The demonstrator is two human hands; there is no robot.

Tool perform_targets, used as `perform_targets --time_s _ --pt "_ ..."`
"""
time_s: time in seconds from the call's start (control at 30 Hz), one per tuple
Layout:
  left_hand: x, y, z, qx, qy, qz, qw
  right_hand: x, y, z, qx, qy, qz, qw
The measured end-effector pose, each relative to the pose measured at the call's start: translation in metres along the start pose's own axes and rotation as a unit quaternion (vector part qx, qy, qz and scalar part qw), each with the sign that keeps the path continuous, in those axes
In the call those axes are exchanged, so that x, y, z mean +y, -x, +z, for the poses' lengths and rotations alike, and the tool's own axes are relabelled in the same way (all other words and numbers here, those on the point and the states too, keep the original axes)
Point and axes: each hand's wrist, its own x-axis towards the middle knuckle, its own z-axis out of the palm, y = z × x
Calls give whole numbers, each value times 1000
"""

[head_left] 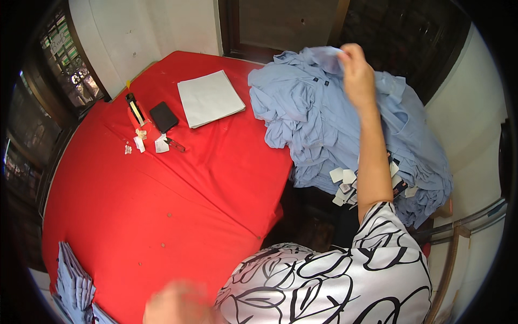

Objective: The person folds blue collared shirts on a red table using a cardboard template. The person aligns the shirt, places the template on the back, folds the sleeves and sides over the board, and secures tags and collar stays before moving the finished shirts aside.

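Note:
My right hand (358, 78) reaches out to the heap of light blue shirts (313, 121) at the right. Its fingers are closed on the edge of a light blue shirt (326, 58) at the top of the heap, lifting a bit of the cloth. Several white and dark hang tags (345, 186) stick out at the heap's near side, partly behind my right forearm. Low in the picture, my left hand (181, 305) is over the near edge of the red-covered table, smeared by motion; its fingers cannot be made out.
On the red tablecloth (129, 200) lie a stack of white sheets (210, 98), a black flat rectangular thing (164, 117), a red-and-black tool (135, 112), small snips (175, 144) and paper bits. Folded blue shirts (73, 281) are stacked at the near left corner.

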Motion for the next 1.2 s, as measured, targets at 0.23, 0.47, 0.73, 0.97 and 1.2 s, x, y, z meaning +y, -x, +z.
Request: perform_targets --time_s 0.23,0.47,0.73,0.97,1.2 --pt "-148 -32 82 305 23 -321 896 -235 85 51 -382 -462 -335 727" --pt "-68 56 -6 477 -185 -213 832 -334 158 60 -425 -648 -280 567" --pt "90 312 -66 696 -425 -251 521 -298 281 126 -509 -433 -339 662" --pt "97 307 60 475 -586 -575 316 -129 319 129 -548 -241 -216 771" --pt "14 223 89 385 -473 -526 593 -163 303 179 -553 -329 -172 746"
